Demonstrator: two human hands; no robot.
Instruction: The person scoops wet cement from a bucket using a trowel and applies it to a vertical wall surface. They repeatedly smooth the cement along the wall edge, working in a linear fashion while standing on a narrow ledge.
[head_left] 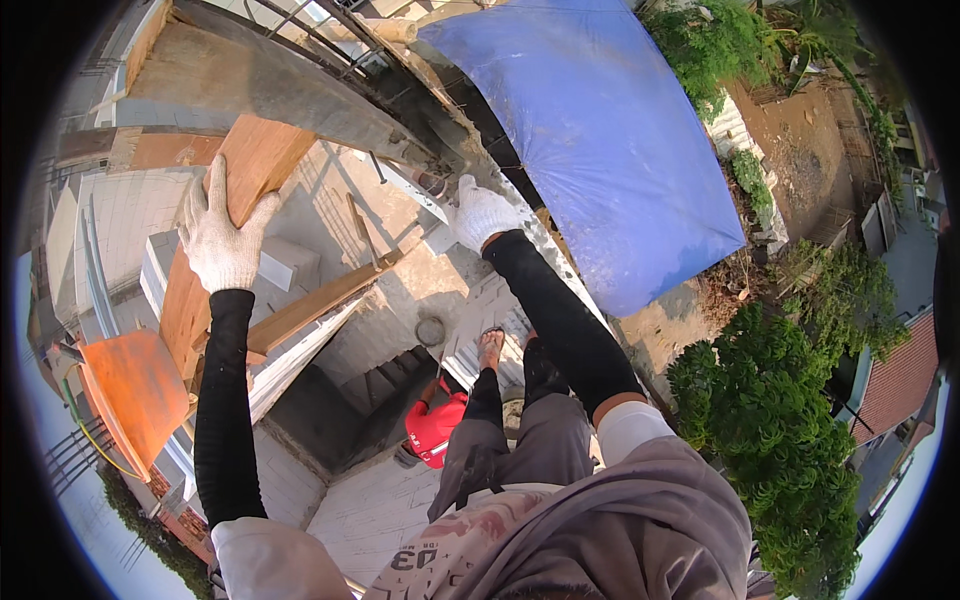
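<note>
Left hand (222, 235) grips wooden board (245, 190); right hand (482, 213) closed on concrete ledge (440, 150).

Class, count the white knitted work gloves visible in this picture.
2: the white knitted glove on the left hand grips an orange wooden plank; the right hand glove rests on a grey concrete wall edge.

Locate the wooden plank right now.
In the head view, upper left: the wooden plank runs diagonally, gripped near its top by the gloved left hand. The right hand is apart, on the concrete wall edge beside the blue tarp.
</note>
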